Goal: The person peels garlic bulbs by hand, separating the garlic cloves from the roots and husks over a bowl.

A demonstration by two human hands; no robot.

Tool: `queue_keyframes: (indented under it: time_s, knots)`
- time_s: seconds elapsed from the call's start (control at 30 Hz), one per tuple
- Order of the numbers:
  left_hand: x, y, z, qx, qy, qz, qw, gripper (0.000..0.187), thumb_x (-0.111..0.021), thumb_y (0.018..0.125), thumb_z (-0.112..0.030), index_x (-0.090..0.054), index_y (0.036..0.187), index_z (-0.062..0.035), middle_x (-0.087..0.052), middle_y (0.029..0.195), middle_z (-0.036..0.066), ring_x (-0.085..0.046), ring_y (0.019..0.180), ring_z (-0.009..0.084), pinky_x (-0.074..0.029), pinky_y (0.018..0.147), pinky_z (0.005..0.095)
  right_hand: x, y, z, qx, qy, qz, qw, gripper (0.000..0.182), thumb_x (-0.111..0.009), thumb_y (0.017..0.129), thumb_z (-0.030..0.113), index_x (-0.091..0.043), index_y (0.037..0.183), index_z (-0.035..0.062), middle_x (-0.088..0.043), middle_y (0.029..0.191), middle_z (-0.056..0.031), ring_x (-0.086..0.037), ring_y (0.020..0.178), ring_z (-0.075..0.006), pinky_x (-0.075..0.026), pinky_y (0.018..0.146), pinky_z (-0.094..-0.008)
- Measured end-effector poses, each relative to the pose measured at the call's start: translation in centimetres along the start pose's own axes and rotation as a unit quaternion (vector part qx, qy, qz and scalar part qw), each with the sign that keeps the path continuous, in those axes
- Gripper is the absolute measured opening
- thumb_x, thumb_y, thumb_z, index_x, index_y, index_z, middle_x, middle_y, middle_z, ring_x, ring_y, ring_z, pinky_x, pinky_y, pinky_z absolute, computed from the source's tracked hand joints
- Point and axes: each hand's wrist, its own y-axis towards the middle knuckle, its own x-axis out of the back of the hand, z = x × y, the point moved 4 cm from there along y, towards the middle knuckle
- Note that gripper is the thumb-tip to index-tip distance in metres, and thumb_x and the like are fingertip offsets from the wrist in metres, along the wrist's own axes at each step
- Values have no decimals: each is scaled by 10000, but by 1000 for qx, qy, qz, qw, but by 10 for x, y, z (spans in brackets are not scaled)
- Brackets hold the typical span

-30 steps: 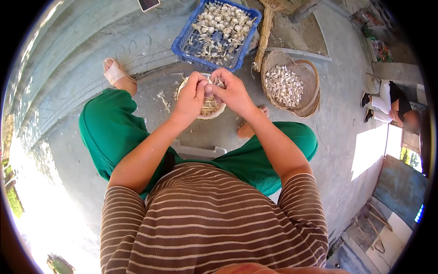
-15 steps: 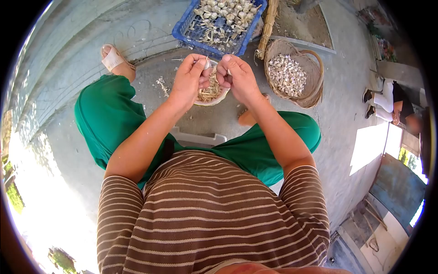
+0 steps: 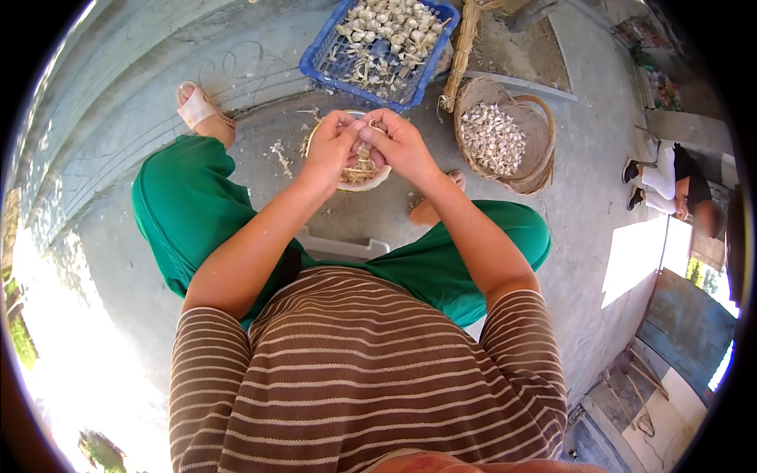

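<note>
My left hand (image 3: 331, 148) and my right hand (image 3: 404, 147) meet fingertip to fingertip above a round bowl. Both are closed in a pinch on a bit of garlic, mostly covered by the fingers. Dry garlic skins and stalks (image 3: 361, 169) fill the bowl, whose pale rim (image 3: 377, 183) shows below my hands. Just beyond, a blue plastic crate (image 3: 315, 60) holds whole garlic bulbs (image 3: 394, 22) and loose scraps. To the right, separated garlic cloves (image 3: 493, 140) lie heaped in a wicker basket (image 3: 544, 150) with a handle.
A straw broom (image 3: 464, 47) lies between crate and basket. Garlic scraps (image 3: 281, 158) are scattered on the concrete floor left of the bowl. My sandalled foot (image 3: 202, 110) rests at the left. At the far right another person (image 3: 670, 177) is in view.
My hands were apart, with white garlic showing at the fingers. They have come together over the bowl and moved slightly down in view.
</note>
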Motion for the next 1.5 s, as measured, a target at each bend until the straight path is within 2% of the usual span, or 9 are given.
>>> queue_keyframes:
  time_s: [0.2,0.27,0.33,0.43,0.67,0.9,1.13,1.23,1.5]
  knots:
    - [0,1,5,-20,-18,-2,1000,86,-498,935,-169,-492,920,-84,-476,715,-18,-411,616,65,-341,531,206,87,0,1,16,-216,-163,963,190,-527,906,190,-492,949,8,-567,670,-64,-517,498,-146,-436,499,-277]
    - [1,1,4,-26,-15,-9,1000,75,-502,924,-145,-502,933,-70,-493,735,-8,-431,631,70,-358,545,205,128,-12,11,-100,-339,-252,901,228,-558,862,199,-504,977,10,-594,783,-140,-594,648,-232,-479,626,-338]
    - [1,-1,2,-30,-13,-15,999,72,-505,914,-121,-512,946,-56,-509,756,3,-451,647,75,-375,560,204,170,-20,5,40,-611,-299,732,238,-579,820,184,-543,1003,35,-599,936,-185,-592,873,-310,-464,773,-397]
    - [-3,-4,0,7,-27,-19,999,64,-500,904,-92,-518,957,-61,-519,784,-3,-459,677,69,-381,593,205,171,-26,20,24,-620,-365,693,249,-589,798,177,-575,1015,56,-581,1011,-181,-529,1000,-351,-420,863,-427]
    - [-15,-1,-3,11,-108,7,994,57,-509,911,-128,-536,948,-94,-513,769,-31,-459,694,65,-366,632,218,125,45,-12,78,-385,-202,897,181,-583,817,134,-610,971,43,-599,959,-146,-611,839,-285,-481,755,-372]
    - [-19,7,-7,33,-133,-3,991,67,-481,916,-111,-514,964,-77,-514,787,-1,-472,701,92,-394,652,237,136,166,-65,26,-419,-195,887,209,-576,830,148,-620,1004,39,-617,969,-138,-619,883,-244,-483,787,-340]
    - [-5,10,-11,38,-160,-8,986,55,-473,919,-98,-507,954,-74,-512,782,12,-470,693,106,-393,649,248,137,238,-85,-40,-526,-240,815,349,-559,803,78,-575,1150,109,-430,1284,-154,-449,1128,-387,-401,941,-454]
    - [3,11,-11,47,-157,-23,986,58,-477,920,-101,-508,959,-72,-513,785,12,-468,692,107,-390,651,249,125,250,-62,2,-642,-271,717,436,-577,816,123,-510,1241,200,-418,1294,-120,-397,1204,-323,-380,959,-428]
    - [13,10,-15,51,-172,-32,983,68,-481,922,-110,-506,970,-69,-512,780,12,-467,698,107,-388,658,245,145,258,-113,-56,-539,-222,811,329,-666,768,136,-602,1089,162,-528,989,-104,-583,842,-271,-488,761,-363]
